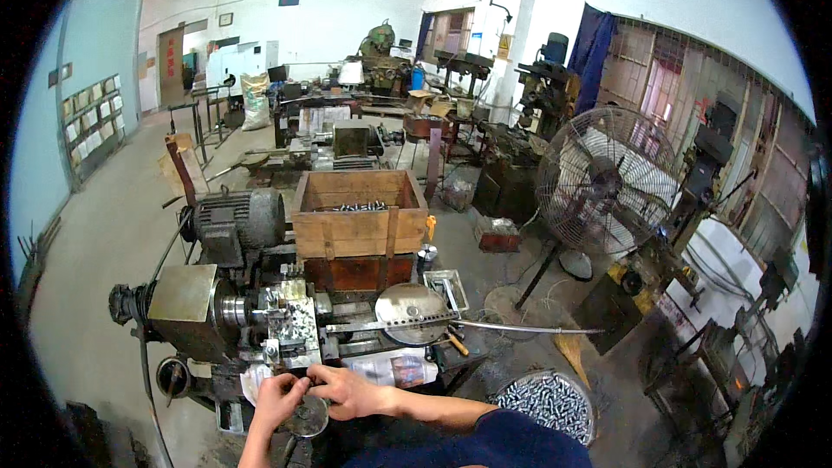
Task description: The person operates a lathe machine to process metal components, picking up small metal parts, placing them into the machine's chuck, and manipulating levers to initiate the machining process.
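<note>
My left hand (279, 400) and my right hand (348, 392) meet at the front of a small lathe (299, 325), fingertips almost touching. Fingers of both are bent in a pinch; anything between them is too small or hidden to make out. Just beneath them is a round metal disc (309, 419), perhaps a handwheel, partly covered by the right hand. A pale cloth or paper (253, 381) lies beside the left hand. Behind the hands, metal chips cover the lathe's cross slide (295, 321). A printed sheet (392, 369) lies on the bed to the right.
A wooden crate (360, 230) of small metal parts stands behind the lathe, beside a motor (234, 221). A long lever (537, 327) juts right past a round plate (414, 305). On the floor at right are a basin (589, 420) of metal pieces and a large fan (607, 180).
</note>
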`<state>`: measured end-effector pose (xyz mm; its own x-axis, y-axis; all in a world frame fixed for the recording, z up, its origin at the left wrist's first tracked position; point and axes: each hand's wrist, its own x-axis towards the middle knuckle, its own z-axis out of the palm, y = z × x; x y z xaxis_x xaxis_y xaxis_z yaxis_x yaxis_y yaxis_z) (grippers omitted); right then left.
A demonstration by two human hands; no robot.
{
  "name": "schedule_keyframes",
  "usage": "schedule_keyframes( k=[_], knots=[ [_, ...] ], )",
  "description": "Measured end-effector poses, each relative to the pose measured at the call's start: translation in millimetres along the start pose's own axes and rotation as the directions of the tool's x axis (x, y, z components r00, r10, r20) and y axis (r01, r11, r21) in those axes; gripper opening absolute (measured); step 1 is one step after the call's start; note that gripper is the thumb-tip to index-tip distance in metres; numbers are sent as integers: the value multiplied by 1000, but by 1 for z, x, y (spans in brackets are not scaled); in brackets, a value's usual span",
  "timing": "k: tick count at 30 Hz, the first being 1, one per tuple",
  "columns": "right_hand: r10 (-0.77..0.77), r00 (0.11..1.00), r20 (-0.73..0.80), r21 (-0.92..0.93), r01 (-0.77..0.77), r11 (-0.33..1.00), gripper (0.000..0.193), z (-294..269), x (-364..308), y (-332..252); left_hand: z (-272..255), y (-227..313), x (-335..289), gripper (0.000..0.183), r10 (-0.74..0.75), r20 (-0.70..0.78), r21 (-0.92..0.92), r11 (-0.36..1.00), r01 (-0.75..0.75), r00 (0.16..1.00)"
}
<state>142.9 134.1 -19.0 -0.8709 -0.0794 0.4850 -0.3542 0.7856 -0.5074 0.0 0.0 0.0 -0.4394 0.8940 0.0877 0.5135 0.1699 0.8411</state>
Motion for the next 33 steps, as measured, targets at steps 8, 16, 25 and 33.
schedule_keyframes(
  k=[8, 16, 25, 33],
  knots=[
    [-19, 1000, -17, 17, 19, 1000, 32, -8, 6, 2, 1, -10, 2, 25, -78, 69, -390, 916, 99, 995],
    [18, 1000, -3, 198, -17, 980, 31, -6, 12, 10, 4, -12, 3, 23, -72, 46, -403, 911, 85, 996],
    [2, 998, 58, 101, -8, 995, 33, -10, 47, 5, -21, -15, -1, 25, -87, -13, -437, 897, 73, 996],
    [-9, 981, 194, -313, 70, 947, 30, -19, 136, 54, -113, -38, -23, 30, -110, -239, 27, 993, 119, 965]
  ],
)
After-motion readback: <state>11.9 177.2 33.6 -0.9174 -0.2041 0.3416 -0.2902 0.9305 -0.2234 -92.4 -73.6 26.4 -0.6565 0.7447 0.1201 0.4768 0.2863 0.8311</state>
